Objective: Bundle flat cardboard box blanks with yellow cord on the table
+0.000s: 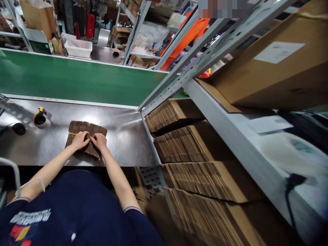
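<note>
A bundle of flattened cardboard boxes (85,125) lies on the metal worktop, edges up, in front of my body. A thin yellow strap (72,134) shows at its left side and runs towards my left hand. Both hands rest at the bundle's middle, fingertips close together. My left hand (80,140) is closed, its fingers bent and pinching there. My right hand (99,140) is closed too, thumb and fingers pressed in from the right. Whether the fingertips grip the strap or only the cardboard edges is too small to tell.
A tape dispenser (40,119) and a black round object (18,128) sit left on the metal worktop (128,143). Beyond runs a green conveyor belt (77,80). Stacked flat cardboard (179,145) fills the rack at right, under a shelf with a large carton (276,75).
</note>
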`<state>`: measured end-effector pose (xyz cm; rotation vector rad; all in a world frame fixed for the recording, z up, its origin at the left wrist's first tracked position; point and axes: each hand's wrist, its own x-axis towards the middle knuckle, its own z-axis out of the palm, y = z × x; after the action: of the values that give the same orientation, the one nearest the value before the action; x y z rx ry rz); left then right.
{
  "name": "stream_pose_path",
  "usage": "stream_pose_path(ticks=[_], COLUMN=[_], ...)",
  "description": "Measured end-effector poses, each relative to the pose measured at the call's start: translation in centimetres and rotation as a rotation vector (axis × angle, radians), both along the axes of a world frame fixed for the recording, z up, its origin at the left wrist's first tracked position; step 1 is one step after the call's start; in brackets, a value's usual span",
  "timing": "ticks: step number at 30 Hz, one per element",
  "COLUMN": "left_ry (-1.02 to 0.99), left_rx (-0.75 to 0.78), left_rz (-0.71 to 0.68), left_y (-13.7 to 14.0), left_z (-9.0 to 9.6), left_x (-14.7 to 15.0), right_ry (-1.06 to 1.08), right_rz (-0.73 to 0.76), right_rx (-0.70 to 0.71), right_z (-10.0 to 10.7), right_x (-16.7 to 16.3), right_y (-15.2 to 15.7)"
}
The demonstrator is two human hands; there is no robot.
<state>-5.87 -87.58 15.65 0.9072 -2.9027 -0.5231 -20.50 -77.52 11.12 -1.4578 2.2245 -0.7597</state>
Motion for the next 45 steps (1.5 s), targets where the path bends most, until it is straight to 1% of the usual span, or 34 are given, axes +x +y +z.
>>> stream_pose_path(ticks=[2, 4, 6, 9, 12, 17, 21, 26, 31, 35, 40, 43, 45], left_ry=[-0.009, -0.013, -0.004, 0.025, 0.065, 0.128, 0.163, 0.183, 0.171, 0.076, -0.042, -0.082, -0.092], left_rx=[-0.015, -0.025, -0.036, -0.057, -0.068, -0.036, 0.008, 0.046, 0.067, 0.159, 0.351, 0.455, 0.515], left_rz=[0.001, -0.010, -0.025, -0.037, -0.035, -0.051, -0.072, -0.102, -0.055, -0.063, -0.143, -0.190, -0.222], left_y=[-0.3, -0.6, -0.8, -0.7, -0.6, -0.9, -1.4, -1.6, -1.1, -1.6, -3.8, -4.8, -5.2], left_z=[-0.4, -0.8, -1.1, -1.6, -2.2, -3.1, -3.3, -3.3, -3.0, -1.9, -0.1, 0.3, 0.3], left_x=[-0.5, -0.6, -0.6, -0.4, -0.2, -0.4, -0.5, -0.3, -0.2, -0.9, -2.0, -2.0, -1.9], right_ry=[0.033, 0.047, 0.076, 0.194, 0.263, 0.252, 0.249, 0.220, 0.140, 0.117, 0.108, 0.054, 0.009], right_rz=[-0.031, -0.026, 0.022, 0.120, 0.166, 0.183, 0.191, 0.181, 0.232, 0.233, 0.198, 0.070, -0.026], right_rx=[0.009, 0.025, 0.039, 0.046, 0.091, 0.153, 0.166, 0.169, 0.187, 0.171, 0.134, 0.144, 0.189], right_z=[-0.1, 0.1, 0.6, 1.5, 2.1, 1.7, 1.5, 2.0, 2.6, 2.6, 2.7, 3.3, 3.9], right_x=[0.4, 0.4, 0.2, -0.1, 0.1, 0.7, 0.9, 0.5, -0.8, -1.3, -0.6, 0.2, 0.9], right_y=[0.0, 0.1, 0.4, 0.7, 0.9, 0.8, 0.8, 0.9, 0.5, 0.3, 1.1, 1.6, 1.9])
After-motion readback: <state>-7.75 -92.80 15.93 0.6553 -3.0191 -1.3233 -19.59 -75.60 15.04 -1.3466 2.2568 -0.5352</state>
